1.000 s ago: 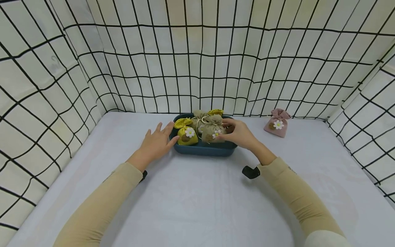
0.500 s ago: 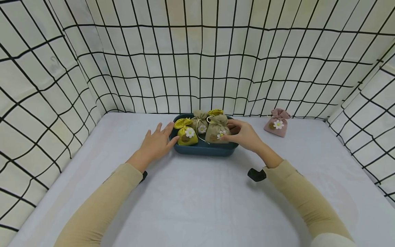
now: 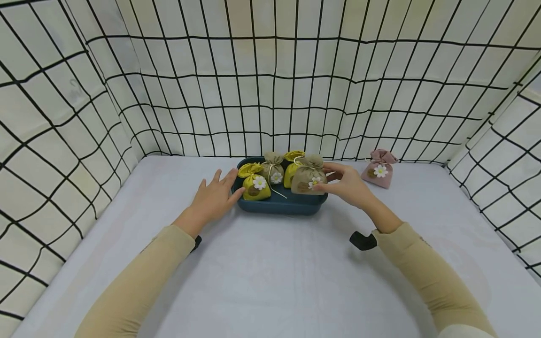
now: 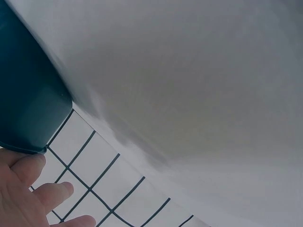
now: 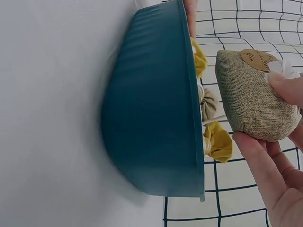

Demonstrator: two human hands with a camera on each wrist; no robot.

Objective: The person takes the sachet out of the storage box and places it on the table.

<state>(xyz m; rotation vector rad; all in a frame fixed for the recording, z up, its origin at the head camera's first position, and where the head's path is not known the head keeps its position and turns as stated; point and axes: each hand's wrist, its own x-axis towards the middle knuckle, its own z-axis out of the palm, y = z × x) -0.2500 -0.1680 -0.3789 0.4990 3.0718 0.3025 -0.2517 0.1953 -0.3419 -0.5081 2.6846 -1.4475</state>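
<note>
My right hand point(image 3: 348, 187) pinches a beige drawstring sachet point(image 3: 305, 177) between thumb and fingers. In the right wrist view that sachet point(image 5: 258, 99), with a white flower and a brown tag, hangs above the rim of the blue plastic tub point(image 5: 151, 104). Fingers spread, my left hand point(image 3: 213, 195) rests against the left end of the tub point(image 3: 281, 208); its fingertips meet the rim in the left wrist view. Inside the tub are a yellow sachet point(image 3: 255, 187) at front left, another beige sachet point(image 3: 272, 164) behind it and a second yellow sachet point(image 3: 289, 176), partly hidden by the held one.
A pink sachet point(image 3: 379, 171) with a white flower lies on the white table point(image 3: 270, 272), right of the tub. Behind the table and along both sides stand white walls covered with black netting point(image 3: 296, 75).
My right hand has moved to the right with the beige sachet, uncovering the beige and yellow sachets at the back of the tub. My left hand has stayed at the tub's end.
</note>
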